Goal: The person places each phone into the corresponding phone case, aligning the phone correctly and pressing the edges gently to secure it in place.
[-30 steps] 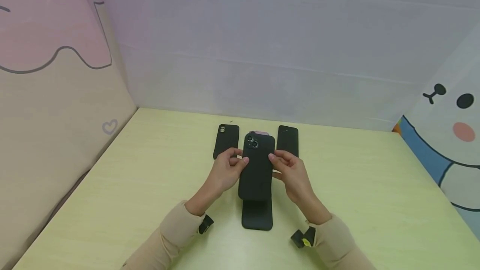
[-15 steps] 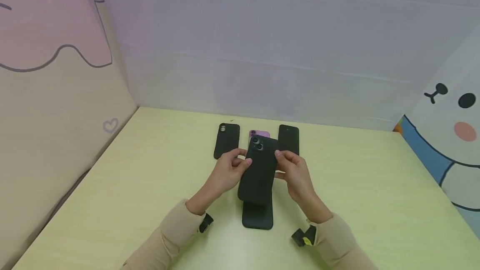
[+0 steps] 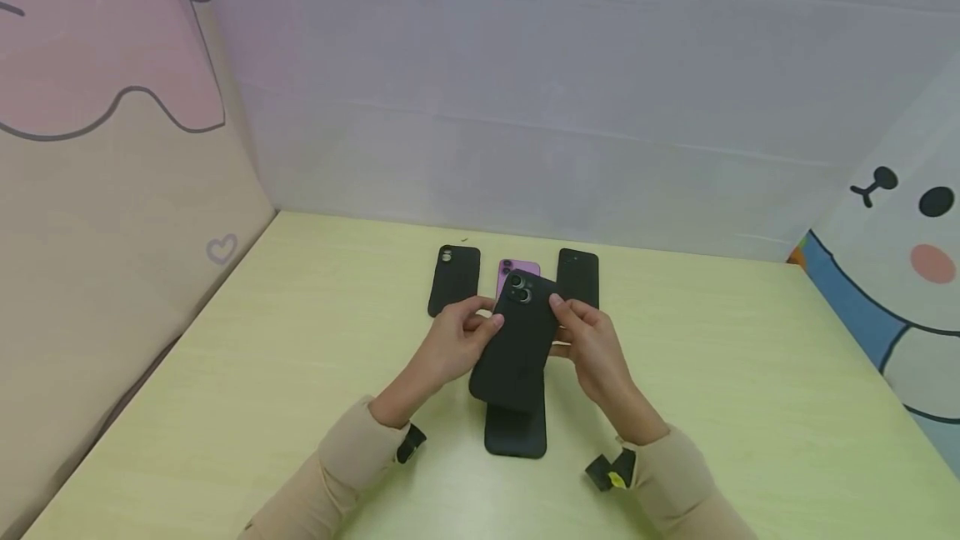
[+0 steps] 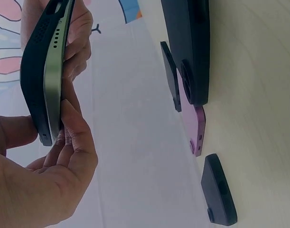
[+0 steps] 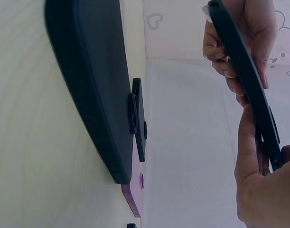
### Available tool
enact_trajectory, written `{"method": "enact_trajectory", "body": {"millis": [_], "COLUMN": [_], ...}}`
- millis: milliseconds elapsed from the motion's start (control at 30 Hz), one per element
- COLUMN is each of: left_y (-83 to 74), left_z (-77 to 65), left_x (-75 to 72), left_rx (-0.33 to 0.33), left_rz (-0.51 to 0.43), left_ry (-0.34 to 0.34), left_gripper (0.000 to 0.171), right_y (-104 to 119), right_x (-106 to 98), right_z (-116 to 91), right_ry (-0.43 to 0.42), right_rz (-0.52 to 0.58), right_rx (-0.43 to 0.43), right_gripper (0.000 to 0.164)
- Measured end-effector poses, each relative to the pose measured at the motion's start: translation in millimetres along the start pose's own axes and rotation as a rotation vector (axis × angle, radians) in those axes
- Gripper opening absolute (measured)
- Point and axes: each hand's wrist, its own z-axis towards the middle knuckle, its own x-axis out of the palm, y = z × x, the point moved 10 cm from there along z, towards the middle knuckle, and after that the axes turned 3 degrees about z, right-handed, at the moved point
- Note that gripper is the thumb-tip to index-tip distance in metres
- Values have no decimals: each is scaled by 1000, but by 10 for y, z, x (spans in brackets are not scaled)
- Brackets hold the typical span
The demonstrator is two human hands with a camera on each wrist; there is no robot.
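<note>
Above the table, a phone (image 4: 53,90) with a pale metal edge sits in a black phone case (image 3: 516,348). In the left wrist view a gap shows between phone and case along part of the edge. My left hand (image 3: 456,344) grips the left edge, thumb on the case back and fingers on the phone's other face. My right hand (image 3: 592,344) pinches the upper right edge, thumb near the corner. Beneath them lies another black phone case (image 3: 516,438), partly covered. Behind the held case a purple phone (image 3: 531,267) shows only its top.
A black phone case (image 3: 453,280) with a camera cutout lies at the back left. Another black case or phone (image 3: 579,277) lies at the back right. A pale curtain (image 3: 562,107) hangs behind the light wooden table (image 3: 300,340).
The held phone and case have tilted clockwise, their top moving right and uncovering more of the purple phone. Both hands keep their grip, the right one having shifted slightly right.
</note>
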Motion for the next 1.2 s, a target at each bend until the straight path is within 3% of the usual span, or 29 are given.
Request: {"method": "enact_trajectory", "body": {"millis": [200, 500, 733, 1033, 1200], "left_y": [1, 1, 76, 131, 136], "left_z": [-4, 11, 29, 28, 54], "left_x": [7, 44, 42, -28, -104], "left_rx": [0, 23, -44, -94, -90], "left_rz": [4, -17, -65, -12, -60], "left_ry": [22, 66, 67, 70, 18], "left_gripper": [33, 34, 33, 27, 27], "right_y": [17, 47, 77, 146, 184], "right_x": [25, 24, -49, -232, -288], "right_z": [-3, -23, -44, -59, -55], "right_ry": [38, 56, -30, -173, -203], "right_rz": [-34, 18, 83, 212, 276], "right_rx": [-9, -21, -32, -73, -104], "right_gripper": [20, 15, 17, 15, 16]}}
